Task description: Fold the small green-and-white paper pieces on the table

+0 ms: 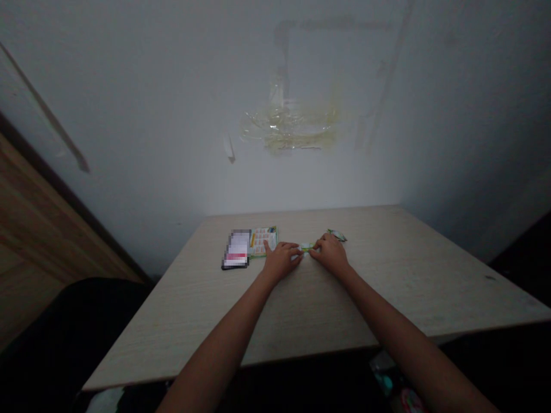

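Observation:
Near the middle of the table, my left hand (282, 259) and my right hand (330, 251) grip opposite ends of a small green and white paper strip (306, 248). The fingers of both are closed on it, and they cover its ends. Just left of my left hand lies a printed sheet or booklet (260, 238) with rows of small pictures and a green edge. A phone (236, 249) with a blurred-out screen sits against the sheet's left side. Behind my right hand rests a small crumpled green and white piece (338, 235), perhaps paper or a wrapper.
The pale wooden table (387, 281) meets a grey wall (172, 143) with peeling clear tape (297, 129). On the left are a brown wooden panel (51, 229) and a dark object (81, 321). Below the table's front edge, several dim items (387, 381) show.

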Tool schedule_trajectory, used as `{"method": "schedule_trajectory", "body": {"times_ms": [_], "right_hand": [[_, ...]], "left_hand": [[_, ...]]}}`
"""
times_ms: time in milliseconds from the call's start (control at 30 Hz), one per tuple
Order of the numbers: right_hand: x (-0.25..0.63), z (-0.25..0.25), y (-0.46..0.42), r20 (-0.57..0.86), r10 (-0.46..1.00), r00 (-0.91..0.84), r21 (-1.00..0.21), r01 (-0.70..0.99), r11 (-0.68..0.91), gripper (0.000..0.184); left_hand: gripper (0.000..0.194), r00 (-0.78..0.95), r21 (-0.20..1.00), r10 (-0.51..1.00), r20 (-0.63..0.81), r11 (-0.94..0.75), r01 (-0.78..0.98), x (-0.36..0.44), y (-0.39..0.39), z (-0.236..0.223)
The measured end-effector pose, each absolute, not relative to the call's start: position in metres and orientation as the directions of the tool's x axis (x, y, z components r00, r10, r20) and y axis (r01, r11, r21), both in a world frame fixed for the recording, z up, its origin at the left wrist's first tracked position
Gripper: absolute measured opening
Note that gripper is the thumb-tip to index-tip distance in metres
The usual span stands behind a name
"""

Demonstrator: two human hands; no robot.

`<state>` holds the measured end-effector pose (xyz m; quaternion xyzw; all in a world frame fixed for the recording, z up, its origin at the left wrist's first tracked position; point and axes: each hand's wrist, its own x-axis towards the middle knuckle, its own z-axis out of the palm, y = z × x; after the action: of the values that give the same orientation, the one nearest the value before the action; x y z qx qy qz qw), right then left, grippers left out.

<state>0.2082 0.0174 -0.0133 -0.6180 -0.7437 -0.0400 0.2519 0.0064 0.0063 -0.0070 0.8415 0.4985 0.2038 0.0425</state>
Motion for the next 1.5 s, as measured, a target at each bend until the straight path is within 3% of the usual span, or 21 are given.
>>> {"method": "schedule_trajectory", "body": {"times_ms": [633,1500], "right_hand": [[0.204,-0.003,0.011,0.282,0.956,-0.082,-0.247,0.957,0.155,0.037],[0.202,0.000,0.006,0.265,0.959,-0.100,-0.233,0.958,0.164,0.051]], "left_hand": [[0.022,0.420,0.279,0.861,0.286,-0.494,0.823,0.006,0.008,-0.007],[0.025,0.432,0.280,0.869,0.241,-0.488,0.827,0.004,0.007,-0.004]]}}
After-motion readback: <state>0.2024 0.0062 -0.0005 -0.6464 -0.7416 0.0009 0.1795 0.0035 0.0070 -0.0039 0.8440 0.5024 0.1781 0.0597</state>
